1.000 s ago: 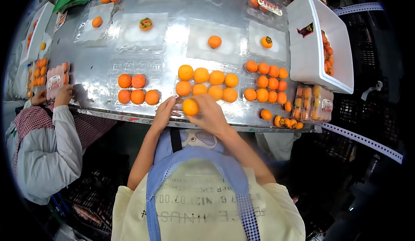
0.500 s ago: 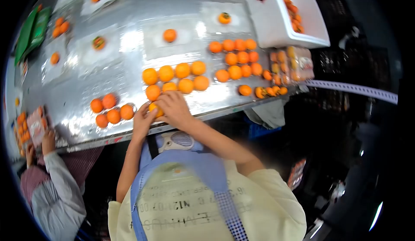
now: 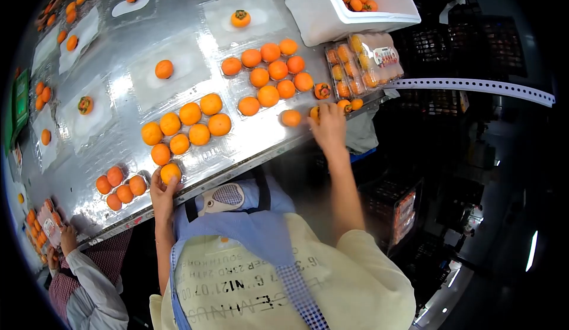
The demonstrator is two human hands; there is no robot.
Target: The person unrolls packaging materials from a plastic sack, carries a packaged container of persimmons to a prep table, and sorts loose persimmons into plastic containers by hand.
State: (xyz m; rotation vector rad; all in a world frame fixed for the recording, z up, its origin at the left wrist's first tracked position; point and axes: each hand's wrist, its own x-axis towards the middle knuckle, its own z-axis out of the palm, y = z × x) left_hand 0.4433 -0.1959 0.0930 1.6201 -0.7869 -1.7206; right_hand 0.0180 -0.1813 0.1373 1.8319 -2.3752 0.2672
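Note:
At the table's front edge, my left hand (image 3: pixel 162 194) has its fingers round an orange fruit (image 3: pixel 171 172) at the corner of a clear tray. Two rows of orange fruits (image 3: pixel 189 113) lie in that tray. My right hand (image 3: pixel 329 130) reaches to the right end of the table, its fingers on a small persimmon (image 3: pixel 315 114) that they partly cover. A loose fruit (image 3: pixel 291 118) lies just left of it, and another persimmon (image 3: pixel 322 90) sits just behind. Behind these, a second tray holds several redder fruits (image 3: pixel 268 96).
A white foam box (image 3: pixel 323 19) of fruits stands at the back right, beside closed clear packs (image 3: pixel 379 57). Single fruits lie on padded trays (image 3: pixel 164 69) farther back. A co-worker's hand (image 3: pixel 68 239) touches a pack at the far left. Dark crates (image 3: pixel 441 102) stand at the right.
The view has turned to the right. My right hand has left the fruit near my left hand and moved right to the small persimmons. That fruit now lies at the tray's front corner.

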